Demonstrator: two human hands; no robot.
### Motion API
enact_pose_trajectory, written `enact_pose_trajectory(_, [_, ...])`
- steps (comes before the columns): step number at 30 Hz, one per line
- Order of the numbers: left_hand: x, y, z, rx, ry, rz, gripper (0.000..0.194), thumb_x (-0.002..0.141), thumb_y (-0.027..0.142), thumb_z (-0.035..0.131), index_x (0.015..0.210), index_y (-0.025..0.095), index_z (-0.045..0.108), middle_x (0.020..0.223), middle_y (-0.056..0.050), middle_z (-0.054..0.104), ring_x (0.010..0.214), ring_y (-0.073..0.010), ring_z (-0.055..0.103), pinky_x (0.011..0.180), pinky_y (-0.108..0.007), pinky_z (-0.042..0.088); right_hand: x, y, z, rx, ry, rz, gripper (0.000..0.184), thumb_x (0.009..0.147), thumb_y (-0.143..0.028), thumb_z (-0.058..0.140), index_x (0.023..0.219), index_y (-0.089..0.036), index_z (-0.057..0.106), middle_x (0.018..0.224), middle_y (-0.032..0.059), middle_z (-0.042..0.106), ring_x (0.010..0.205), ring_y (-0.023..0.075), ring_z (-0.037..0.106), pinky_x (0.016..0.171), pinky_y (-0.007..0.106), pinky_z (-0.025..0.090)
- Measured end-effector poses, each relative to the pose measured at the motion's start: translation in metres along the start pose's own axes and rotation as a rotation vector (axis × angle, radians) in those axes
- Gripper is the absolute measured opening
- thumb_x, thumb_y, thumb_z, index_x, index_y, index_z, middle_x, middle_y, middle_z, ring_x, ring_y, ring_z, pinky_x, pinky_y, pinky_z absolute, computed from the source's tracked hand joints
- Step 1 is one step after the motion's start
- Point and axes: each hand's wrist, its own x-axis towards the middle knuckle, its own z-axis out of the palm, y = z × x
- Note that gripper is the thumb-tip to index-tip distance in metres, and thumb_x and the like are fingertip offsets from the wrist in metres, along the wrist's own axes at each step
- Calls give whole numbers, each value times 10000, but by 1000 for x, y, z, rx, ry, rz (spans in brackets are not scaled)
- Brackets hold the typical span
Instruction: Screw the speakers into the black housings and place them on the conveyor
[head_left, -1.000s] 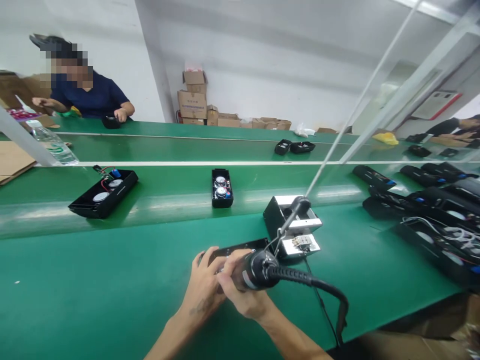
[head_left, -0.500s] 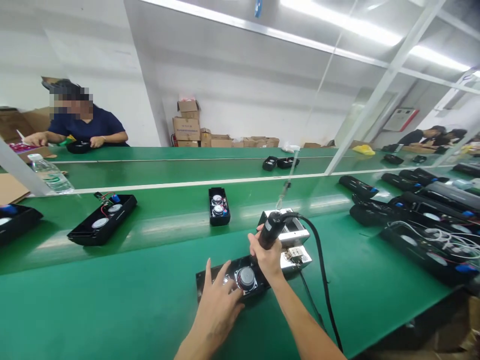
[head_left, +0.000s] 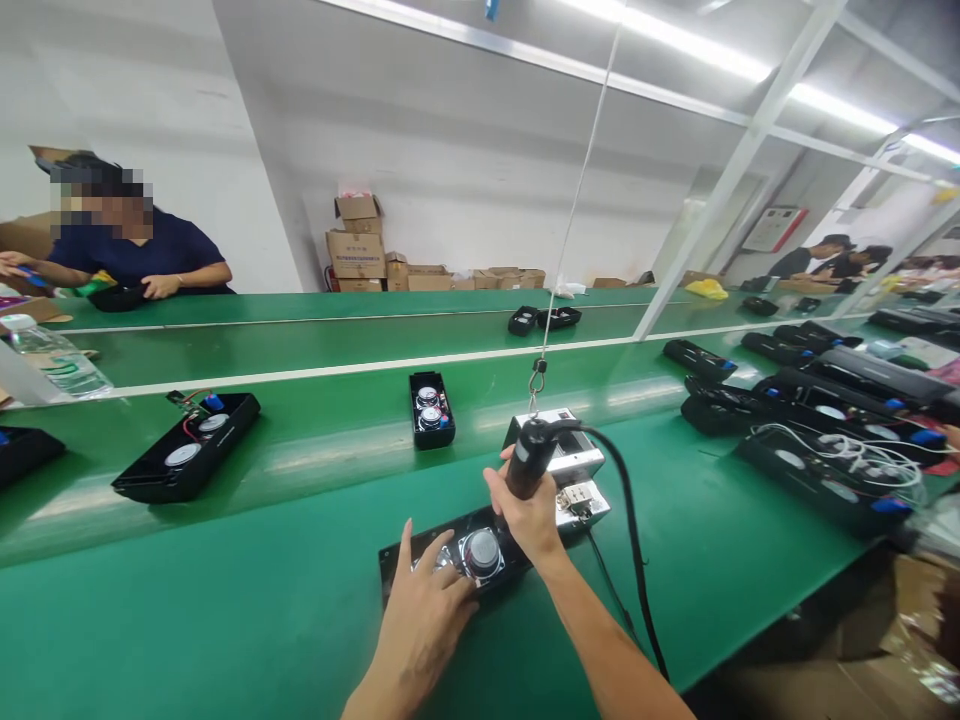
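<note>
My right hand [head_left: 527, 510] is wrapped round a black electric screwdriver [head_left: 531, 455], held upright with its tip down at the black speaker housing [head_left: 390, 565]; the tip itself is hidden. A cord hooked to the screwdriver's top runs up toward the ceiling, and a thick black cable curves off to the right. With fingers spread, my left hand [head_left: 431, 615] rests on the housing's left part. A round silver speaker driver [head_left: 481, 552] shows between my hands; another is partly covered by my left fingers. Behind the screwdriver stands a metal fixture box [head_left: 581, 500].
Open speaker housings lie on the green bench beyond, one at left [head_left: 187, 445], one in the middle [head_left: 432, 410]. Several black housings [head_left: 817, 480] crowd the right, with white cables on top. A water bottle [head_left: 56, 355] stands far left. A co-worker [head_left: 142, 240] sits across.
The view has swung slightly, so most things sit further left. My hands keep nearly the same pose on the housing and screwdriver. The co-worker's hand at left has moved.
</note>
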Motion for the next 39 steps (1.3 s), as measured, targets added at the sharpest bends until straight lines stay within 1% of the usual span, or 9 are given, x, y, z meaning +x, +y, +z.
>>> enact_pose_trajectory(3, [-2,0,3,76,33,39,160,813,159,785,890,288,730,762,27,753,1276,-366,654,1254,-788,56,6,-24,-37,93,93,-32,383,883,-411,771,1153,-244,557,577,-114,517,416,110,468,443,264,410])
enact_pose_trajectory(6, [-1,4,-1,129,-24,45,139,873,151,703,932,276,709,848,4,773,1279,-371,647,1244,-770,174,17,-37,-78,60,322,-165,416,878,-366,795,1198,-244,560,572,-115,534,444,112,479,501,277,429])
enact_pose_trajectory(9, [3,8,-5,160,-52,27,141,922,210,673,1042,279,693,891,-16,785,1209,-365,670,1191,-741,302,27,-29,-103,-81,429,-204,388,874,-385,794,1146,-223,570,533,-115,549,434,120,490,525,291,454])
enact_pose_trajectory(12, [7,10,-4,186,-70,15,158,927,231,684,1071,297,692,881,-7,780,1107,-339,689,1132,-705,365,31,-12,-109,-161,392,-156,342,871,-410,782,1041,-216,557,498,-111,550,411,127,495,507,293,452])
enact_pose_trajectory(17, [9,11,1,189,-166,5,61,929,231,706,974,273,705,850,11,748,910,-263,679,952,-506,482,20,-13,-108,-176,228,-69,319,869,-350,786,1052,-218,560,512,-104,563,409,121,493,490,291,439])
enact_pose_trajectory(20, [11,12,0,185,-203,12,47,913,256,739,951,258,712,844,13,731,828,-239,654,834,-427,476,2,-28,-96,-21,117,-21,320,905,-319,757,1139,-245,551,534,-120,520,402,113,474,458,278,422])
enact_pose_trajectory(24, [14,14,-3,179,-210,4,86,916,313,761,903,255,699,847,15,723,847,-232,634,852,-414,443,-24,-40,-66,252,80,-24,277,956,-315,703,1168,-306,525,560,-130,461,375,95,413,400,248,390])
enact_pose_trajectory(29, [15,17,-4,147,-228,-1,134,956,322,713,852,248,671,826,19,698,831,-227,606,845,-416,417,-41,-27,-35,365,-2,-12,253,988,-272,673,1196,-306,532,591,-115,490,401,87,436,413,232,400])
enact_pose_trajectory(39, [12,19,-4,125,-210,1,144,970,298,688,844,236,658,791,19,671,805,-229,585,841,-413,399,-46,-11,-24,392,-51,21,235,1002,-245,664,1197,-281,537,596,-115,499,424,70,447,445,210,405])
